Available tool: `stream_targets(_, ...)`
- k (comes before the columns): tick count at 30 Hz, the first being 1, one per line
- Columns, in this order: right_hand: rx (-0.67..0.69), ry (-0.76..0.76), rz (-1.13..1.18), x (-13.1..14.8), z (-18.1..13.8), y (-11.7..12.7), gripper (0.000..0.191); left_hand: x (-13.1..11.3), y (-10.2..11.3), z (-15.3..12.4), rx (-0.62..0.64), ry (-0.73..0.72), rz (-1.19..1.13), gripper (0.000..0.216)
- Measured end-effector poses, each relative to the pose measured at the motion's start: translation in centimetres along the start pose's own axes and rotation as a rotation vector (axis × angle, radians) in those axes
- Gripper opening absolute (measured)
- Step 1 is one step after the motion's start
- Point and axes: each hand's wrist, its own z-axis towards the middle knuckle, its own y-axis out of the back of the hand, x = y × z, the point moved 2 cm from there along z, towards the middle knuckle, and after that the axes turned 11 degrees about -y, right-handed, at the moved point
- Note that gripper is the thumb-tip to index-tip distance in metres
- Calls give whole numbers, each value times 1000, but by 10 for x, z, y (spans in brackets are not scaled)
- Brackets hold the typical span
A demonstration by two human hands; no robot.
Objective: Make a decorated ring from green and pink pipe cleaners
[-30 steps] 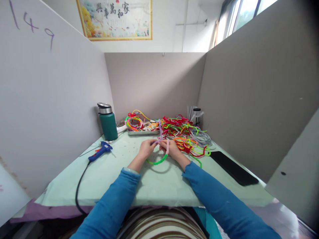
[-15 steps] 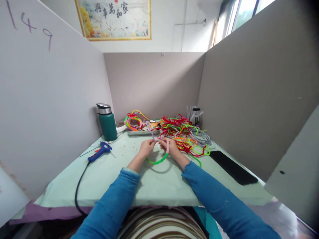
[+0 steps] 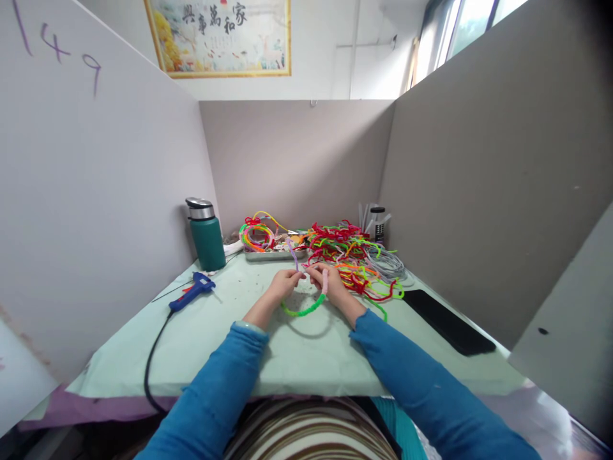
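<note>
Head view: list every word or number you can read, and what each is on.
"149": handwritten in purple on the left partition.
"興事萬和家": across the top of the framed picture.
Smaller writing beneath those characters: too small to read.
Flask, glue gun, green pipe cleaner: nothing legible.

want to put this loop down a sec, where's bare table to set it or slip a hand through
Widest bare stretch: the near table edge, between the cord and the black phone. A smaller patch lies between glue gun and left hand. Crowded: the back, where tray and pipe-cleaner pile sit behind the right hand; both hands grip the green loop.
</note>
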Motion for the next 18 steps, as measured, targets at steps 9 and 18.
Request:
stream_targets(9,22,-39,39,3,-2,0,40,-12,2,-8,56,104,-315,36)
stream_targets(18,66,-46,74,2,-3,-1,38,-17,7,-11,130,202,-559,25)
